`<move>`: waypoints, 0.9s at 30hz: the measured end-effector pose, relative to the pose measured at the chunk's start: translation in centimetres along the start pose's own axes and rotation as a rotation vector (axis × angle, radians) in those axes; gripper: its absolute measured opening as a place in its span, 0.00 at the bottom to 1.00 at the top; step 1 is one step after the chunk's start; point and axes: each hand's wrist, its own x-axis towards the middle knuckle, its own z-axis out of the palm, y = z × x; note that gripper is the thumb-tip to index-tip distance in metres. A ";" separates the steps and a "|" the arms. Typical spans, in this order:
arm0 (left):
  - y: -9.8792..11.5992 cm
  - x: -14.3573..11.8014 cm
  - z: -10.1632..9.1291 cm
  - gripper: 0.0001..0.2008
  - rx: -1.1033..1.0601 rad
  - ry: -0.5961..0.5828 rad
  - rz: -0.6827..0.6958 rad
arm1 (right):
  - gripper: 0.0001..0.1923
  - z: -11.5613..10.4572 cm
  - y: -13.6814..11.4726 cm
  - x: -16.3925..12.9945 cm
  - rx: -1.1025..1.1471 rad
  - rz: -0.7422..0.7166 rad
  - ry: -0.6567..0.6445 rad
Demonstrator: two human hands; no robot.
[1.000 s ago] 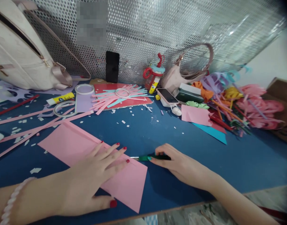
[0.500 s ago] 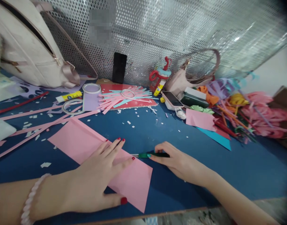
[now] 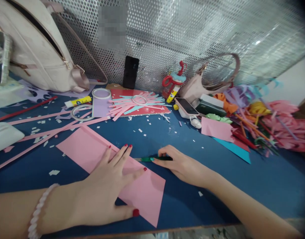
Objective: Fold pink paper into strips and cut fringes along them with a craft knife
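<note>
At table front, left hand (image 3: 105,189) lying flat, fingers (image 3: 122,154) spreading wide, pressing pink paper (image 3: 92,152) onto blue table (image 3: 254,179). Right hand (image 3: 182,164) curling fingers together around green knife (image 3: 148,159), blade tip touching paper's right edge just beside left fingertips. Step in hand, judging: paper being held down for cutting along edge. Next move calling for firm hold, blade running clear of left fingertips. Beyond: paper strips (image 3: 134,106), tape rolls (image 3: 80,111).

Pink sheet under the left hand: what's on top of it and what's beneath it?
The left hand lies flat on the pink sheet, fingers spread. Blue table shows all around it; whatever lies under the sheet is covered.
</note>
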 end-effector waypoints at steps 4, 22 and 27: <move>0.0 -0.1 0.2 0.37 0.002 0.017 0.011 | 0.24 0.0 0.3 1.1 0.003 -0.014 -0.005; -2.8 -1.5 -0.7 0.36 0.160 0.026 -0.188 | 0.26 0.0 0.5 2.5 0.008 -0.022 -0.018; -2.8 -1.4 -0.6 0.37 0.166 0.012 -0.181 | 0.25 0.1 0.6 3.6 0.018 -0.028 -0.028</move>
